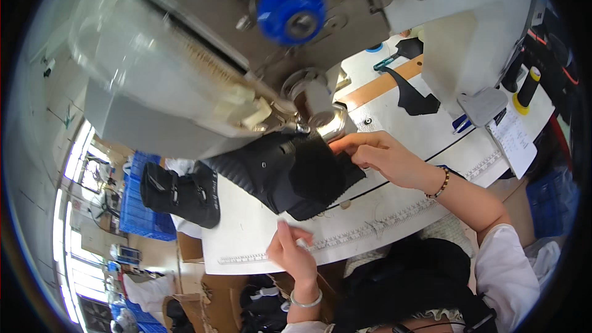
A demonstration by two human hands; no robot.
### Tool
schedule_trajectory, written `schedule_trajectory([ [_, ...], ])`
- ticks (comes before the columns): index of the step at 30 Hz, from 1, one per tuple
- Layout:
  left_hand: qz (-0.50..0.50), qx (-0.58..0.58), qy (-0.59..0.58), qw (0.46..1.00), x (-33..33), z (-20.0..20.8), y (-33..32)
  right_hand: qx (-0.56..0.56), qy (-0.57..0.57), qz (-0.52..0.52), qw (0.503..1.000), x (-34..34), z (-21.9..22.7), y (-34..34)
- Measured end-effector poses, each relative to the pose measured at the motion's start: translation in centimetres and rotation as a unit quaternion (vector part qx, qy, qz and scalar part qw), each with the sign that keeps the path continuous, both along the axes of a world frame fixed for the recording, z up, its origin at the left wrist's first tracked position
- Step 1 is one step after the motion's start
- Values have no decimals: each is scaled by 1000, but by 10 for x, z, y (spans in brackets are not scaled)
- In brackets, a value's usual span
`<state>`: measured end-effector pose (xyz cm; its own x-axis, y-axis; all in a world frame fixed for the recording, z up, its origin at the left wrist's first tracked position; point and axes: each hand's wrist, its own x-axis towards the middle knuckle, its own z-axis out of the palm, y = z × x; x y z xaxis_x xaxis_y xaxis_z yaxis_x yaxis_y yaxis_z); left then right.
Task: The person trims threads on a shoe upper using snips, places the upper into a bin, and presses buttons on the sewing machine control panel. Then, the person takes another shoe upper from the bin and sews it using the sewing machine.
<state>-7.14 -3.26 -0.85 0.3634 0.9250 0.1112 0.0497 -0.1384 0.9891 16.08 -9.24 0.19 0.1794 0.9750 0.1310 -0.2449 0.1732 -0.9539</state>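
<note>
A black quilted piece with a dark fuzzy-edged part, looking like a boot upper (262,172), lies under the head of a sewing machine (203,43) on the white table. My right hand (385,157) grips its right edge close to the presser area, thumb and forefinger together. The stitching point itself is hidden behind the machine head. My left hand (293,253) is off the piece, just below it at the table's front edge, slightly smeared, with fingers apart and nothing in them.
A finished-looking black boot (179,194) stands at the table's left end, beside blue crates (139,216). Black cut pieces (416,95), a thread cone (527,89) and a written paper sheet (513,139) lie at right. A ruler tape (370,228) runs along the front edge.
</note>
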Motion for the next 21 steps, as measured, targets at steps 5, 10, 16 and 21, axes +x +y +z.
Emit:
schedule_trajectory([
  [5,-61,621,221,749,23,36,0,27,85,27,996,-10,-2,12],
  [10,-162,656,266,688,62,60,34,44,46,-17,998,-20,-9,22],
  [16,-139,688,185,688,57,50,52,37,7,-35,999,-24,-5,17],
  [21,-160,644,156,732,54,36,54,-63,99,42,992,-8,-3,1],
])
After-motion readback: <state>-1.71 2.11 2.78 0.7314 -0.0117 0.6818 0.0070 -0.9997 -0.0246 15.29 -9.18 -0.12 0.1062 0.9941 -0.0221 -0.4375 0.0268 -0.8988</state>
